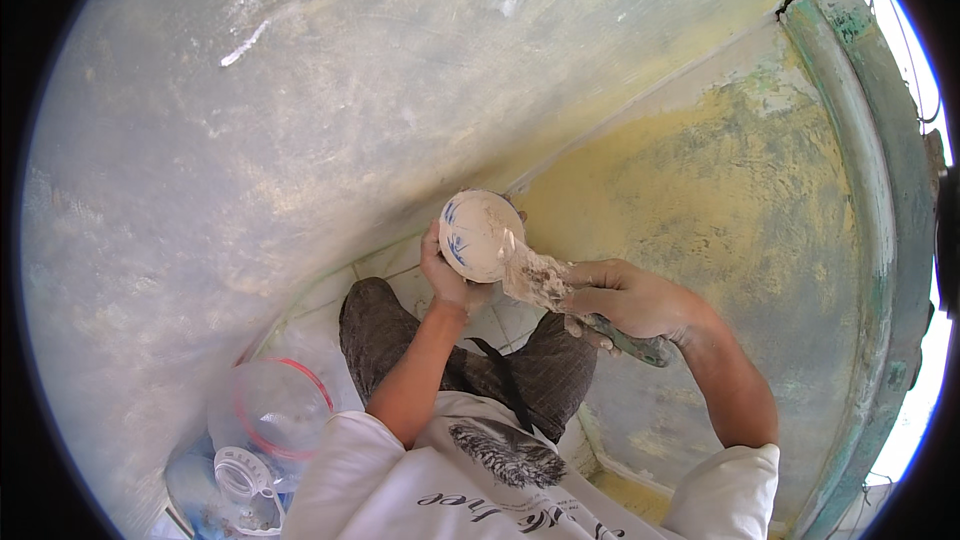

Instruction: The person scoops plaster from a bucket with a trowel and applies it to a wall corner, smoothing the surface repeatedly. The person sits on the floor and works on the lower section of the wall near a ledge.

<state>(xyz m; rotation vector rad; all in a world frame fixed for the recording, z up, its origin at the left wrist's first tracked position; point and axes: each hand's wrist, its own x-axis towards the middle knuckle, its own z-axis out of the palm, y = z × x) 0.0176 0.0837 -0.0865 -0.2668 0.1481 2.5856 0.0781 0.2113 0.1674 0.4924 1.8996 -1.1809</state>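
Observation:
My left hand (448, 272) is wrapped round a small white bowl (462, 230) with blue markings, tilted so its inside faces up toward me. Pale, wet-looking paste (492, 225) lies in the bowl. In my right hand (625, 298) is a putty knife (535, 277), its blade thickly smeared with the same pale paste. The blade's tip meets the bowl's right rim. Behind my fingers, the green handle (640, 346) sticks out toward my wrist. Paste residue coats the fingers of my right hand.
Patchy grey wall (250, 140) rises in front and left; a yellowish wall (690, 180) meets it at a corner. A green-edged frame (880, 190) borders the right. Lower left stand a clear container with a red rim (325, 388) and a blue plastic bottle (195, 485). Pale floor tiles (395, 258) show below.

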